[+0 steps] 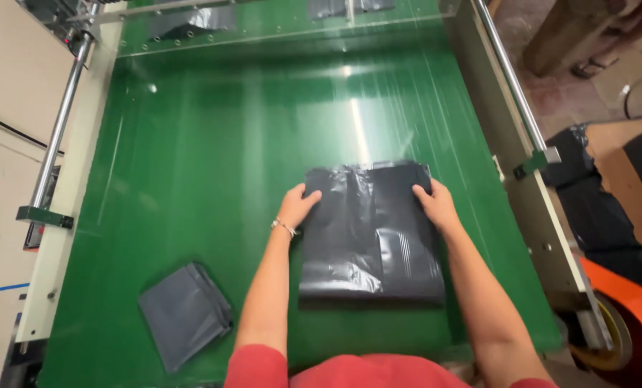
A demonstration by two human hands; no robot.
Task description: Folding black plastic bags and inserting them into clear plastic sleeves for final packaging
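I had my left hand [296, 206] and right hand [436, 205], fingers curled, on the far corners of the black bag stack [370, 233], mid-belt (green, glossy). Best w/ even grip, edges kept square.

A wide green table [213, 165] fills the frame. A stack of black plastic bags [371, 237] lies at centre right, a smaller folded grey bundle [184, 315] at lower left.
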